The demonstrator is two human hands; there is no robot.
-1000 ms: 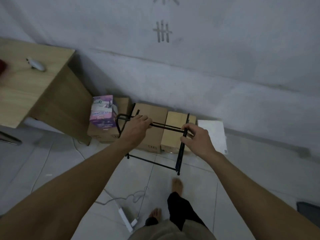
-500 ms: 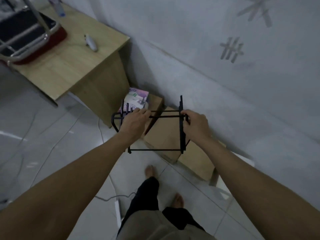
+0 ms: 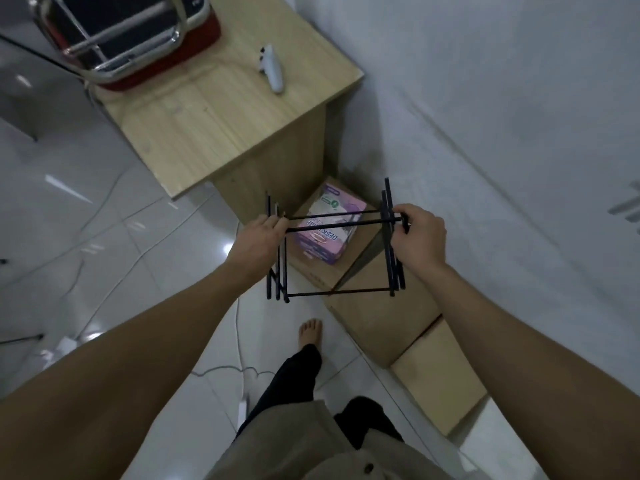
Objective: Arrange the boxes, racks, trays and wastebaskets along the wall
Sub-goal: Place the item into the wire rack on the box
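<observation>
Left hand (image 3: 258, 239): fingers curled round left end of rack (image 3: 334, 240). Right hand (image 3: 417, 239): pinching top bar at right end. Rack held off floor, above pink box (image 3: 329, 233) and cardboard boxes (image 3: 377, 306) lined along wall (image 3: 502, 109). Table (image 3: 221, 112) edge near rack's left upper corner; table side panel just behind. Open tiled floor (image 3: 114, 258) to left, white cable (image 3: 239, 341) crossing it. Rack: black thin-rod frame, two upright end pieces joined by horizontal bars, open sides.
</observation>
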